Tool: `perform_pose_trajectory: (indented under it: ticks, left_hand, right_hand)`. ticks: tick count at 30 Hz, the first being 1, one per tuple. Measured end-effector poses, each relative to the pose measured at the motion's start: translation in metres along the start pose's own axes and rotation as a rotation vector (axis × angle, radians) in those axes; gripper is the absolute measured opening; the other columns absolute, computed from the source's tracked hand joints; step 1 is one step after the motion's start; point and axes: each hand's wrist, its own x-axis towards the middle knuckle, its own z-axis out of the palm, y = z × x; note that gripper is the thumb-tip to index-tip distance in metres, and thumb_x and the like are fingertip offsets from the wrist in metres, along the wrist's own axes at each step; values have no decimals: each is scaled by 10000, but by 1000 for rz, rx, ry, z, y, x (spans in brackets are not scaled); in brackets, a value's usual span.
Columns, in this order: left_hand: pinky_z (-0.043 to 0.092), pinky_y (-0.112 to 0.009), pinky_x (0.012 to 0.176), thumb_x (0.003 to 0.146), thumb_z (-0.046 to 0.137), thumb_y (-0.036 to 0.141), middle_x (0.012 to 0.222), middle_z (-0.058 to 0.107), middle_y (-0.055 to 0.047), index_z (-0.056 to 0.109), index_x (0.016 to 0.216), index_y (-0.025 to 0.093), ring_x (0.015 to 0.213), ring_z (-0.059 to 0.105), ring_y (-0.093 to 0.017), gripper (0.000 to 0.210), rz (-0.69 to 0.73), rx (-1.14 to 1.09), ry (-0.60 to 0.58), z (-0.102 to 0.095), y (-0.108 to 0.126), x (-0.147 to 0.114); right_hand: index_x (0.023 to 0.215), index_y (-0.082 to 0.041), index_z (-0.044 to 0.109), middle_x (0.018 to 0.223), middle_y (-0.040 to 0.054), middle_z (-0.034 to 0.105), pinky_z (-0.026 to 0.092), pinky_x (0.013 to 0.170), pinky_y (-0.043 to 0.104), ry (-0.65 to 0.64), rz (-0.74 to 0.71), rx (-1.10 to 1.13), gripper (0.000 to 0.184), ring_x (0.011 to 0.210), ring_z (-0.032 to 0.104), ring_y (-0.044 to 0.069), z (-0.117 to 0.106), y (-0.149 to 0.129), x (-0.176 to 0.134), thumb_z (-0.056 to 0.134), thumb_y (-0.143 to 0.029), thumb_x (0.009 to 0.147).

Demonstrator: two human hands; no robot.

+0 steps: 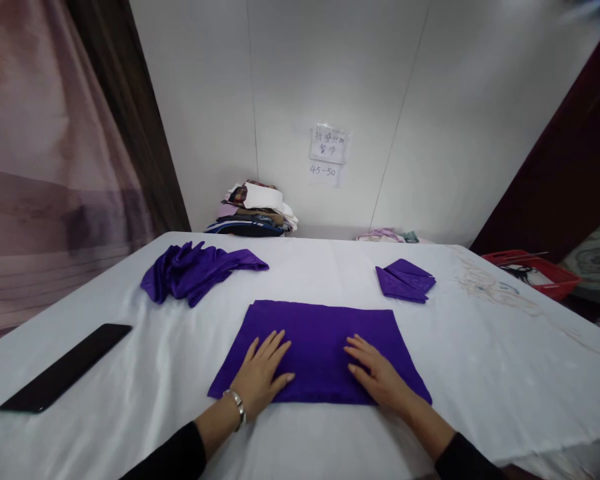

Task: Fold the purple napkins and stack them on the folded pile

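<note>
A purple cloth napkin, folded into a wide rectangle, lies flat on the white-covered table in front of me. My left hand rests on its left part, fingers stretched out and palm down. On the right part lies my right hand, also flat with its fingers extended. Neither hand grips anything. Farther back on the right is a purple napkin folded into a pointed shape. A crumpled heap of purple cloth sits at the back left.
A flat dark board lies at the table's left. Stacked clothes stand behind the far edge, by the wall with paper signs. A red basket is beyond the right edge. The white tablecloth has embroidery at right.
</note>
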Motion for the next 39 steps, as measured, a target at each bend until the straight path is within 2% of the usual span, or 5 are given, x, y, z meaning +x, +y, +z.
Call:
perform_pose_trajectory:
  ticks: [4,11,22,32,39]
  left_hand:
    - [185,-534,1123,849,408,555,1488,309,-69,414,1386,273,1377,249,-299,607,-102,33,-89,-3,-4,-12]
    - [173,-533,1117,852,389,496,1493,279,-60,391,1399,256,1390,199,-282,597,-388,126,-78,-26,-46,-33]
    - [159,-548,1120,864,379,578,1509,265,-102,377,1408,232,1398,194,-292,645,-6,30,-123,-1,57,-9]
    - [126,-529,1120,906,285,501,1521,246,-97,296,1440,169,1411,157,-263,628,-382,135,-123,-23,-38,-47]
    - [136,-548,1110,894,306,537,1522,239,-131,365,1405,141,1406,164,-295,649,-367,149,-65,-23,0,-27]
  right_hand:
    - [1389,-412,366,1489,-41,261,239,1109,496,-148,-36,-242,515,1372,245,264,8,2,-14,413,-491,882]
    - [1336,-429,446,1445,-9,386,253,1084,562,127,276,-443,476,1346,285,311,-23,75,-51,421,-462,862]
    - [1406,-249,389,1511,70,254,164,1124,476,-158,-89,-324,566,1396,201,263,38,-56,-23,363,-513,906]
    - [1391,-244,401,1498,85,307,174,1098,532,32,291,-498,536,1395,211,263,-12,50,-85,338,-479,913]
    - [1366,-195,441,1493,105,306,127,1115,515,114,207,-437,535,1400,191,268,-7,9,-70,368,-462,907]
